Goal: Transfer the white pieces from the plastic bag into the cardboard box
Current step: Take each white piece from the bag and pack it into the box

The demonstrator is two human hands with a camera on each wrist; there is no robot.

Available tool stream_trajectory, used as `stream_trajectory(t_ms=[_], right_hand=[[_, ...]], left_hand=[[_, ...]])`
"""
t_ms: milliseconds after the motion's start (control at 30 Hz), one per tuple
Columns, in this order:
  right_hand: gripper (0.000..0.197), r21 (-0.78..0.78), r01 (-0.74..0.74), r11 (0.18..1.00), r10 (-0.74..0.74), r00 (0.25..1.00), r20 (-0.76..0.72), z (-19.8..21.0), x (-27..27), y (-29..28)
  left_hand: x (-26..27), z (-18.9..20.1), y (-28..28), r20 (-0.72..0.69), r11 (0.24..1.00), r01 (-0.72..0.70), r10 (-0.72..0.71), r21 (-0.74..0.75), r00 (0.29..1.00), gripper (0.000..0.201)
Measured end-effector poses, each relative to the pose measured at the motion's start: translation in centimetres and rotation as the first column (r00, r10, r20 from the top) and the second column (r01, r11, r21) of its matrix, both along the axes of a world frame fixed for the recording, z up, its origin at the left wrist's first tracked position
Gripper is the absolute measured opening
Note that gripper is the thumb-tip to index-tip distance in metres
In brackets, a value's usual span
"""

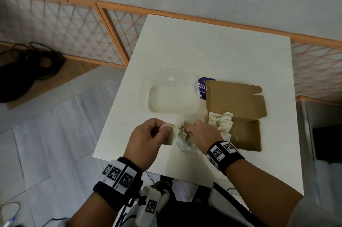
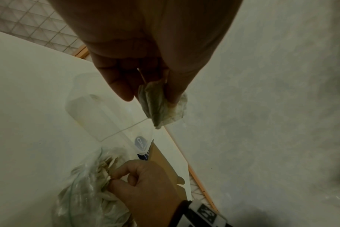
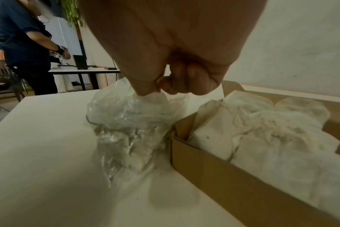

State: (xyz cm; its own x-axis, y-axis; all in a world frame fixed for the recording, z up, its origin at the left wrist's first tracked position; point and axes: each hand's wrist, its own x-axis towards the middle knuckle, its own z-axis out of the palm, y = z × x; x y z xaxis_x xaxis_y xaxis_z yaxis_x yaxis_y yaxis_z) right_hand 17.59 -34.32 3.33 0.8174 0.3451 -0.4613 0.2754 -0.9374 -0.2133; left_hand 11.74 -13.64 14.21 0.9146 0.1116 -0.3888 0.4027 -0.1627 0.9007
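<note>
A crumpled clear plastic bag [image 1: 185, 140] [image 3: 126, 122] with white pieces inside lies on the white table, just left of the open cardboard box [image 1: 246, 132] [image 3: 213, 161]. Several white pieces [image 1: 221, 121] [image 3: 262, 135] fill the box's left end. My left hand [image 1: 162, 130] [image 2: 151, 93] pinches one white piece [image 1: 169, 134] [image 2: 159, 106] between thumb and fingers, lifted clear of the bag. My right hand [image 1: 190, 128] [image 3: 157, 90] reaches into the bag's mouth and pinches a white piece [image 3: 155, 97] there.
A clear plastic tub [image 1: 172, 95] stands behind the bag, with a purple-labelled lid [image 1: 202, 88] beside it. The box's flap [image 1: 235, 101] stands open at the back. Another person [image 3: 25, 46] stands at a far table. Cables [image 1: 37, 60] lie on the floor at left.
</note>
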Motion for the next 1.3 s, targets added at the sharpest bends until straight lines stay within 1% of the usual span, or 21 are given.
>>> stream_trajectory(t_ms=[67,167,233,333,467,567,633,700,800,900,967,1033,1100,1200,1300], right_hand=[[0.024,0.006,0.025,1.000,-0.025,1.000,-0.006,0.3,0.0,-0.2],[0.028,0.075,0.098,0.992,-0.095,0.994,-0.046,1.4,0.0,-1.0],[0.027,0.109,0.126,0.986,-0.121,0.991,-0.051,2.4,-0.1,-1.6],[0.027,0.159,0.134,0.978,-0.132,0.991,-0.023,3.8,-0.3,-2.7],[0.028,0.266,0.137,0.954,-0.158,0.986,0.061,6.1,-1.1,-4.0],[0.029,0.359,0.145,0.922,-0.188,0.978,0.087,8.3,-1.4,-4.8],[0.029,0.393,0.153,0.907,-0.202,0.975,0.088,9.9,-1.4,-5.2],[0.026,0.414,0.161,0.896,-0.215,0.973,0.086,11.3,-1.3,-5.5],[0.018,0.485,0.205,0.850,-0.267,0.962,0.062,13.3,-1.2,-6.0],[0.015,0.558,0.234,0.796,-0.317,0.947,0.055,15.1,-1.3,-6.4],[0.014,0.606,0.233,0.761,-0.336,0.940,0.061,16.1,-1.2,-6.7],[0.014,0.650,0.226,0.726,-0.356,0.931,0.074,17.3,-1.1,-6.9],[0.013,0.680,0.205,0.704,-0.377,0.919,0.114,18.8,-1.1,-7.2],[0.011,0.714,0.160,0.682,-0.377,0.913,0.156,21.6,-1.3,-7.7],[0.011,0.719,0.115,0.686,-0.363,0.910,0.201,24.4,-1.5,-8.2]], left_hand=[[0.1,0.1,0.0,0.004,1.000,0.003,-0.003,-0.001,1.000,0.009],[0.2,0.1,0.2,0.012,1.000,0.018,-0.018,0.002,1.000,0.009],[0.4,0.2,0.4,0.019,1.000,0.028,-0.028,0.005,0.999,0.009],[0.6,0.3,0.4,0.024,0.999,0.036,-0.037,0.011,0.999,0.010],[0.8,0.4,0.2,0.009,0.998,0.063,-0.063,-0.006,0.998,0.010],[0.9,0.5,0.0,0.007,0.991,0.135,-0.135,0.015,0.991,0.012],[0.9,0.6,-0.3,0.008,0.979,0.196,-0.197,0.046,0.980,0.013],[1.0,0.8,-0.6,-0.002,0.968,0.241,-0.241,0.068,0.971,0.014],[1.2,0.9,-1.0,-0.024,0.944,0.312,-0.311,0.104,0.950,0.015],[1.4,0.9,-1.5,-0.035,0.905,0.386,-0.386,0.179,0.922,0.015],[1.5,0.7,-1.7,-0.018,0.894,0.402,-0.406,0.199,0.914,0.013],[1.7,0.6,-2.1,0.034,0.888,0.407,-0.423,0.214,0.906,0.012],[2.1,0.7,-2.6,0.115,0.872,0.425,-0.461,0.244,0.880,0.014],[2.8,2.1,-3.6,0.170,0.822,0.492,-0.549,0.286,0.818,0.008],[3.5,3.9,-4.9,0.252,0.781,0.569,-0.623,0.257,0.741,0.005]])
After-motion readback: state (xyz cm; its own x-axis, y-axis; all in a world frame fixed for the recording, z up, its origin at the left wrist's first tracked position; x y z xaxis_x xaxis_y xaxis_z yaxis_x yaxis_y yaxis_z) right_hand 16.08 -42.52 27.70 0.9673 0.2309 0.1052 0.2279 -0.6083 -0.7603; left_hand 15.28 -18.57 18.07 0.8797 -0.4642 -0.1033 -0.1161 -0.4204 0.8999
